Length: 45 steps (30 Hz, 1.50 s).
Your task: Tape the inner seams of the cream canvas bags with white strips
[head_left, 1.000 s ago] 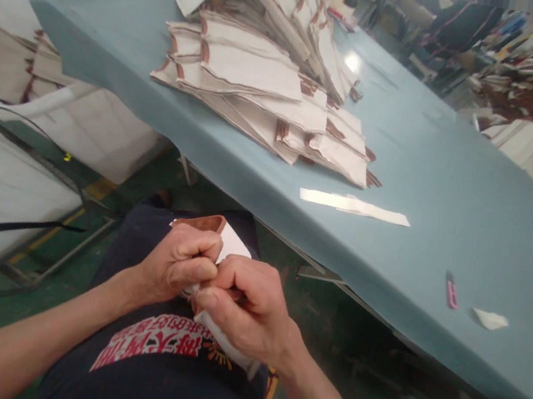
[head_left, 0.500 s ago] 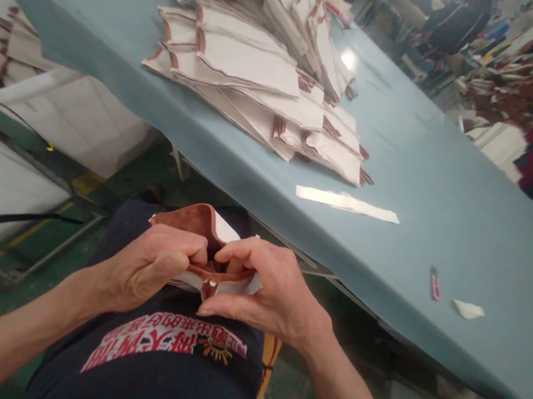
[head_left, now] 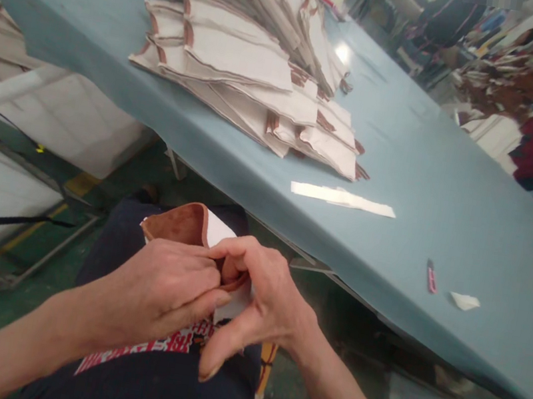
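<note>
Over my lap, both hands hold a white fabric piece with a brown suede-like lining (head_left: 182, 223). My left hand (head_left: 160, 294) covers its near part with fingers closed on it. My right hand (head_left: 256, 292) pinches the piece's brown edge from the right, with the thumb pointing down. A large pile of similar white pieces with brown trim (head_left: 247, 68) lies on the blue-grey table (head_left: 451, 181) ahead, beyond my hands.
A white strip (head_left: 342, 199), a small pink label (head_left: 431, 277) and a white scrap (head_left: 463, 301) lie on the table near its front edge. White bulk bags (head_left: 56, 119) stand at the left on a green floor. Blurred piles and a person's dark clothing fill the far right.
My left hand has slid rightward over the piece and covers more of it. My right hand has turned, its thumb swinging downward. The brown lining shows more than a second ago.
</note>
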### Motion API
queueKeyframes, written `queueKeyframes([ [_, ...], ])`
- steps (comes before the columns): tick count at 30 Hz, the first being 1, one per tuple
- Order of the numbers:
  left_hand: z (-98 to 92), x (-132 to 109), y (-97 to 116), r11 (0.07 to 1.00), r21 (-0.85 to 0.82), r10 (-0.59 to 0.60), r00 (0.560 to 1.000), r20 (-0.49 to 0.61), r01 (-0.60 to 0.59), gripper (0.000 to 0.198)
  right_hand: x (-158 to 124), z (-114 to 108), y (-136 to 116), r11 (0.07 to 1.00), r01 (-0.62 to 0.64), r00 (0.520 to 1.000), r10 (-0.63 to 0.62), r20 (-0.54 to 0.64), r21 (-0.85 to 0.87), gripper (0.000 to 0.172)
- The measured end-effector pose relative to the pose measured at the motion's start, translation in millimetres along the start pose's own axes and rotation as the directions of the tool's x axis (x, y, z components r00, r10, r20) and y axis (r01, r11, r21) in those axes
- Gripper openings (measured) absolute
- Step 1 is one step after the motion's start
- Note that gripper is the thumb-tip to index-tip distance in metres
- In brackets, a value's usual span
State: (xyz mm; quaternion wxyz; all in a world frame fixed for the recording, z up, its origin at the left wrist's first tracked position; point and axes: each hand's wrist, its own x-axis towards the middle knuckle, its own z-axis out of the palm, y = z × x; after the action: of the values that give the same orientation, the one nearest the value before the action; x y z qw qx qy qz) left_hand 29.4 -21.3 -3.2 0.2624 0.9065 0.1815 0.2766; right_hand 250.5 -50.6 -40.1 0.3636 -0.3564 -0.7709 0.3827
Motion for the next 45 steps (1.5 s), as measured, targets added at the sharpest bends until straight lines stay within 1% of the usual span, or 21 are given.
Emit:
queueKeyframes([
  [3,7.7,2,8,0.992,0.130,0.004,0.996,-0.093,0.009,0.073,-3,-5,-1,0.999,0.041,0.994,-0.037,-0.104,0.036,0.096],
  [5,12.3,2,14,0.982,0.185,-0.014,0.993,-0.114,0.035,0.074,-5,-9,-4,0.998,0.063,0.984,-0.059,-0.170,0.017,0.089],
  [7,17.1,1,20,0.971,0.228,-0.041,0.990,-0.135,0.071,0.075,-8,-15,-7,0.998,0.062,0.980,-0.063,-0.187,-0.013,0.085],
  [9,22.6,-2,27,0.960,0.260,-0.058,0.982,-0.177,0.104,0.074,-9,-20,-9,0.998,0.050,0.985,-0.055,-0.165,-0.037,0.084],
  [11,28.1,-3,33,0.961,0.254,-0.059,0.978,-0.200,0.110,0.072,-9,-26,-8,0.997,0.049,0.990,-0.057,-0.131,-0.063,0.084],
  [15,31.0,-3,46,0.987,0.157,0.004,0.990,-0.141,0.018,0.071,-3,-35,2,0.988,0.057,0.998,-0.061,-0.024,-0.141,0.084],
  [18,20.6,-7,47,0.993,0.115,0.041,0.993,-0.106,-0.028,0.066,6,-44,9,0.982,0.074,0.997,-0.069,0.036,-0.174,0.087],
  [20,8.1,-15,36,0.995,0.096,0.047,0.994,-0.097,-0.037,0.057,12,-51,13,0.977,0.109,0.994,-0.102,0.045,-0.181,0.084],
  [21,0.6,-21,27,0.995,0.094,0.031,0.997,-0.071,-0.024,0.052,14,-55,14,0.974,0.128,0.992,-0.122,0.043,-0.187,0.079],
  [23,-15.7,-32,5,0.995,0.101,0.015,0.999,-0.043,-0.010,0.041,18,-60,15,0.966,0.158,0.987,-0.155,0.030,-0.203,0.065],
  [25,-32.3,-41,-19,0.990,0.139,-0.030,0.999,-0.042,0.035,0.030,22,-62,15,0.961,0.154,0.988,-0.156,0.010,-0.228,0.042],
  [27,-47.2,-48,-39,0.984,0.142,-0.089,0.988,-0.126,0.107,0.028,29,-61,13,0.964,0.122,0.991,-0.131,-0.023,-0.236,0.020],
  [29,-59.3,-51,-53,0.982,0.086,-0.153,0.971,-0.181,0.171,0.030,38,-57,6,0.973,0.103,0.991,-0.117,-0.058,-0.207,0.011],
  [31,-68.4,-52,-61,0.976,0.036,-0.204,0.960,-0.191,0.215,0.033,49,-55,-8,0.981,0.109,0.990,-0.122,-0.072,-0.158,0.010],
  [32,-72.0,-52,-62,0.972,0.025,-0.225,0.956,-0.187,0.233,0.037,55,-55,-16,0.985,0.117,0.990,-0.126,-0.065,-0.131,0.010],
  [34,-77.9,-49,-60,0.966,-0.003,-0.254,0.951,-0.176,0.257,0.049,67,-56,-36,0.988,0.131,0.991,-0.133,-0.028,-0.079,0.009],
  [36,-82.6,-41,-53,0.964,-0.068,-0.265,0.951,-0.157,0.257,0.066,77,-56,-54,0.989,0.142,0.990,-0.142,0.013,-0.028,0.008],
  [38,-86.9,-29,-43,0.961,-0.153,-0.252,0.956,-0.150,0.229,0.074,85,-55,-66,0.987,0.158,0.987,-0.158,0.038,0.006,0.007],
  [41,-93.0,-9,-26,0.947,-0.250,-0.242,0.961,-0.132,0.204,0.067,93,-51,-69,0.982,0.185,0.981,-0.187,0.047,0.032,0.008],
  [43,-95.7,0,-17,0.928,-0.308,-0.246,0.966,-0.086,0.208,0.055,95,-47,-64,0.981,0.190,0.981,-0.191,0.027,0.026,0.008],
  [45,-96.5,3,-12,0.916,-0.335,-0.253,0.966,-0.051,0.222,0.041,93,-42,-57,0.981,0.191,0.981,-0.191,-0.018,0.008,0.007],
])
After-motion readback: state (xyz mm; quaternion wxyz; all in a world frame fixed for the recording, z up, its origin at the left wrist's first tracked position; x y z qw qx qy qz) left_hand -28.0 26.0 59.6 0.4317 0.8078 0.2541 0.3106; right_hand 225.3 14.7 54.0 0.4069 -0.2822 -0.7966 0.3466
